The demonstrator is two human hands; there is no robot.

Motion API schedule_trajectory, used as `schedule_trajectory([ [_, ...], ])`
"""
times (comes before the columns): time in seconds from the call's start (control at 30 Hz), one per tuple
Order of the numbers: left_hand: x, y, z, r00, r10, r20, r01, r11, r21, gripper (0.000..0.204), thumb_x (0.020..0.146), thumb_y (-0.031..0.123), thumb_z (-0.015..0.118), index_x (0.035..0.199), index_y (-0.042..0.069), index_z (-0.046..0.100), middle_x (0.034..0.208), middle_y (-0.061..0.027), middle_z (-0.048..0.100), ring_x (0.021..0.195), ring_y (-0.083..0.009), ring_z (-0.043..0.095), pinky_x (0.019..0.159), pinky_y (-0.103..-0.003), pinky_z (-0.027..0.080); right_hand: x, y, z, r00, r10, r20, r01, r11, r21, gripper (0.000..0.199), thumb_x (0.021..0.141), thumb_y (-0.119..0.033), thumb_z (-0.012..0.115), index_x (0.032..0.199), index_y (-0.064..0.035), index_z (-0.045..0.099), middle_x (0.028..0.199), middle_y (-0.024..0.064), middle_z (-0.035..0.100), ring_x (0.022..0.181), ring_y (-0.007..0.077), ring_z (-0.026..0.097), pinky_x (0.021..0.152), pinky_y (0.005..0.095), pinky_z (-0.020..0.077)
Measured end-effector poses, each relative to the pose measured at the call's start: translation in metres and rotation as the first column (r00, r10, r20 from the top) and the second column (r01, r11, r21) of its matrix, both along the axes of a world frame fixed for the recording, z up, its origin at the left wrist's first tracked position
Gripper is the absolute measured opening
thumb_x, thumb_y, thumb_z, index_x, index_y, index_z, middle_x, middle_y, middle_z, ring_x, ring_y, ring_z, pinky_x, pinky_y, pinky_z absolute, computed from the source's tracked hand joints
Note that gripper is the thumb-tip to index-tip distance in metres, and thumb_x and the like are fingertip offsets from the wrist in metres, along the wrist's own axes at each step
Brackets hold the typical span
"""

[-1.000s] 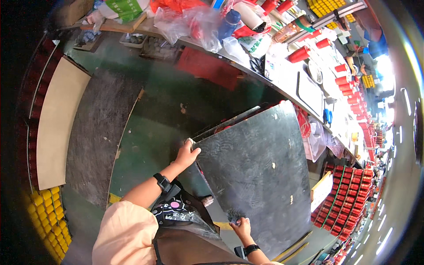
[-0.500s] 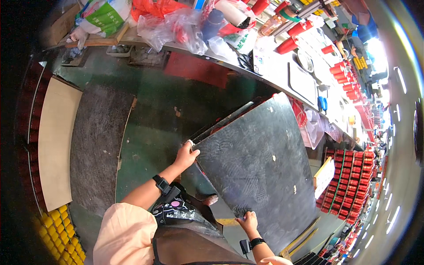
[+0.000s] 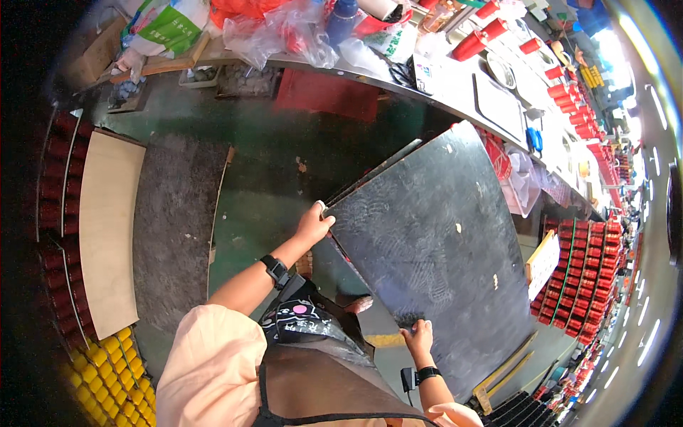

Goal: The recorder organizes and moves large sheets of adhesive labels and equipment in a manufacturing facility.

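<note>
Dark grey and scuffed all over, the big flat rectangular board (image 3: 434, 263) takes up the middle of the view, tilted up over the green floor (image 3: 263, 206) with its far end leaning toward the front edge of the long desk (image 3: 455, 89). A second thin dark sheet (image 3: 370, 178) peeks out just behind its left edge, so it looks like more than one panel stacked together.

The left hand (image 3: 313, 226) has its grip curled over the board's near-left corner, fingers wrapped around the edge, black watch on the wrist. The right hand (image 3: 418, 336) is clamped on the lower edge, fingers pressed onto the board's face, also with a dark band on the wrist. So the board is held between both hands, off the floor as far as I can tell.

Outward from there: a grey rough mat (image 3: 174, 228) lies on the floor to the left, and beside that a pale wooden plank (image 3: 107, 235) sits on rows of dark red cups. Yellow cups (image 3: 107, 370) crowd the lower-left corner. The desk carries red plastic cups (image 3: 477, 43), clear plastic bags (image 3: 277, 32) and a white tray (image 3: 501, 107). Stacks of red cups (image 3: 583, 270) fill crates on the right.
</note>
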State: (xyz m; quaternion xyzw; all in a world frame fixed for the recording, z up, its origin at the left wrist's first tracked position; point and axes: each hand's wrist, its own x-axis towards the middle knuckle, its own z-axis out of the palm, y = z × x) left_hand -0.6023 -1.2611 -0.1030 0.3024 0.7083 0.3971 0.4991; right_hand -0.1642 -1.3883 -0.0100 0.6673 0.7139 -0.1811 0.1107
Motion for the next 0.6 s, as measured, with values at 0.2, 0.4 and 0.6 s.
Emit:
schedule_trajectory([
  [0.2, -0.01, -0.002, 0.003, 0.989, -0.033, 0.141, 0.04, 0.998, -0.043, 0.02, 0.08, 0.011, 0.061, 0.089, 0.0, 0.047, 0.07, -0.0105, 0.061, 0.057, -0.0187, 0.064, 0.053, -0.033, 0.05, -0.005, -0.005, -0.002, 0.997, -0.073, 0.017, 0.072, 0.996, 0.047, 0.043, 0.061, -0.028, 0.081, 0.079, -0.0053, 0.049, 0.083, 0.0146, 0.051, 0.082, 0.0341, 0.052, 0.069, 0.0409, 0.0441],
  [0.4, -0.037, 0.005, -0.015, 0.984, 0.027, 0.177, 0.0, 0.989, -0.15, 0.02, 0.088, 0.024, 0.053, 0.087, 0.004, 0.052, 0.065, -0.0067, 0.058, 0.056, -0.017, 0.06, 0.051, -0.031, 0.048, -0.002, -0.013, -0.002, 0.998, -0.066, -0.02, 0.066, 0.997, 0.04, 0.041, 0.062, -0.024, 0.08, 0.08, -0.0058, 0.048, 0.082, 0.0137, 0.051, 0.082, 0.0343, 0.052, 0.07, 0.042, 0.0436],
  [0.6, -0.045, 0.015, -0.027, 0.996, 0.071, 0.059, -0.073, 0.997, 0.019, 0.03, 0.088, 0.034, 0.05, 0.088, 0.005, 0.058, 0.078, -0.0135, 0.063, 0.073, -0.0284, 0.063, 0.064, -0.039, 0.05, 0.002, -0.029, -0.007, 0.999, -0.03, -0.023, 0.032, 0.997, 0.074, 0.04, 0.062, -0.023, 0.079, 0.079, -0.0039, 0.049, 0.081, 0.0137, 0.052, 0.078, 0.0328, 0.053, 0.069, 0.0402, 0.0439],
])
